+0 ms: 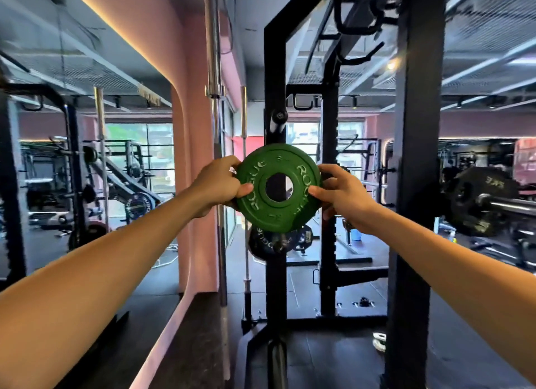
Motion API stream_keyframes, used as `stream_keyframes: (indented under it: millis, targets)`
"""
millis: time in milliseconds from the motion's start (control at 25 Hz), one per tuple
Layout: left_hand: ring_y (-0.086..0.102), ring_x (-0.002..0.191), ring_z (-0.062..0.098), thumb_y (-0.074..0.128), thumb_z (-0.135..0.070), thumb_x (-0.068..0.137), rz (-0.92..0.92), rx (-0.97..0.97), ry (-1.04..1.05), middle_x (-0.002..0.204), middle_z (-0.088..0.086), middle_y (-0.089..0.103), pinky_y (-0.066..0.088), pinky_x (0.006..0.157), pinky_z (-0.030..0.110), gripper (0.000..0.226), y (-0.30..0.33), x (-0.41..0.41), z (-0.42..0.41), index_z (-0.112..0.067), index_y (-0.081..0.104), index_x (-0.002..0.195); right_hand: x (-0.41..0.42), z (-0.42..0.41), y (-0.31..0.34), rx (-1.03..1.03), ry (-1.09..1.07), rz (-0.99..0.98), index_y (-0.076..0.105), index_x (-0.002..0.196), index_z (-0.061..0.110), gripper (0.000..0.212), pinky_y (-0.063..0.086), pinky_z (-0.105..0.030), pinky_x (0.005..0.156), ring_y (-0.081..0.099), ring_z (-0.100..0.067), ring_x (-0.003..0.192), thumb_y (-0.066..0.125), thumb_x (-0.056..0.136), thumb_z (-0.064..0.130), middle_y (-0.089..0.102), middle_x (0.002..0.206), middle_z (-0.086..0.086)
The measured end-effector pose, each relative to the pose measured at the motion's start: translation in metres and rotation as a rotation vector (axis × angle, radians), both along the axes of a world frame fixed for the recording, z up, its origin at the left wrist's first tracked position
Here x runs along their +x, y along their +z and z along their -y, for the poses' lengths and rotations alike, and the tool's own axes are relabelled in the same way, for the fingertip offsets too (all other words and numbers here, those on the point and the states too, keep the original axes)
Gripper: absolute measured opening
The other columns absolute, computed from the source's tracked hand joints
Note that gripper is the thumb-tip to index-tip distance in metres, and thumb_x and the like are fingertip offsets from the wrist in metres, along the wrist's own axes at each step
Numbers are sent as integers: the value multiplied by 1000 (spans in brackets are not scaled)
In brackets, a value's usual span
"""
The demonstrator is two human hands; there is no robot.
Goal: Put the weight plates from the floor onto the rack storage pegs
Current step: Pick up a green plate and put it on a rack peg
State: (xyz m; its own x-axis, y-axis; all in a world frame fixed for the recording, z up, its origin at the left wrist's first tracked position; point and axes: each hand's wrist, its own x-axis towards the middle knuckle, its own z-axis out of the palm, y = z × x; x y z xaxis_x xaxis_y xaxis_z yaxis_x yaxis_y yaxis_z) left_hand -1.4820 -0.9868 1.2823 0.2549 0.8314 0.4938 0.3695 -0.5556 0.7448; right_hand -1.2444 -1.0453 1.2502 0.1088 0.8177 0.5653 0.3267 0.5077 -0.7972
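Observation:
I hold a small green weight plate [277, 168] upright in front of the black rack upright [275, 69], its face toward me. My left hand [220, 182] grips its left rim and my right hand [342, 191] grips its right rim. An angled storage peg [277, 121] sticks out of the upright just above the plate. Below the green plate, black plates [262, 242] hang on a lower peg of the same upright. Through the plate's centre hole I see the upright behind it.
A thick black rack post [412, 156] stands close on the right, with a loaded barbell [481, 201] beyond it. Upright barbells [214, 98] lean beside the pink wall [191, 156] on the left. A small white plate [379, 341] lies on the floor.

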Motion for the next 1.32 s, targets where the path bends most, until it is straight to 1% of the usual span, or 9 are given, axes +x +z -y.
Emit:
stream_keyframes:
  millis: [200,360,600,840,1000,1120,1200,1280,1320]
  targets:
    - [71,80,32,70,1,84,31,46,-11,100,13,67,61,65,47,35,35,13,-16,-8,55,115,14,-20,35,48,-22,26,52,124,19,39,49,-33,48,61,-17,59,64,90,6,63,90,-12]
    - [72,79,35,70,2,84,53,92,-22,101,17,68,61,61,47,36,67,22,-34,-5,56,116,22,-41,68,85,-20,12,52,124,21,39,48,-32,45,62,-11,52,63,90,6,63,86,-8]
    - [72,78,39,72,1,82,89,176,-15,105,20,66,60,65,52,36,107,37,-81,-5,58,115,35,-89,109,173,-34,29,52,125,17,38,46,-27,41,61,-11,51,63,90,4,62,82,-6]
    - [71,80,39,67,5,85,111,199,-27,105,17,63,60,62,51,37,133,53,-136,-3,56,120,47,-146,135,205,-42,54,52,124,20,37,46,-26,41,61,-15,59,62,91,6,63,85,-7]
    - [70,79,39,68,4,85,118,193,-20,101,16,64,60,66,52,35,143,65,-173,-3,56,117,58,-179,146,204,-56,53,52,124,19,37,46,-28,42,62,-17,61,62,91,6,65,83,-5]
    - [70,78,38,67,5,86,124,189,-29,99,16,64,60,63,51,31,149,71,-194,-6,56,113,65,-201,151,214,-66,70,52,127,16,39,46,-28,42,63,-14,56,62,91,6,64,82,-6]
    - [70,81,40,66,5,87,119,165,-27,101,18,65,60,62,51,25,152,74,-212,-8,57,106,67,-217,153,202,-79,83,51,128,16,39,47,-29,43,63,-13,57,61,91,6,63,83,-5]
    - [70,84,41,66,4,87,110,148,-25,104,19,65,60,66,52,23,150,77,-231,-12,57,101,67,-234,152,180,-91,80,50,130,16,40,47,-28,42,63,-15,59,60,92,6,62,83,-6]
    - [70,85,41,66,3,87,108,148,-27,105,20,65,60,67,52,23,149,78,-241,-11,58,103,68,-244,151,171,-94,76,50,130,15,40,47,-28,41,63,-16,60,60,92,6,62,83,-6]
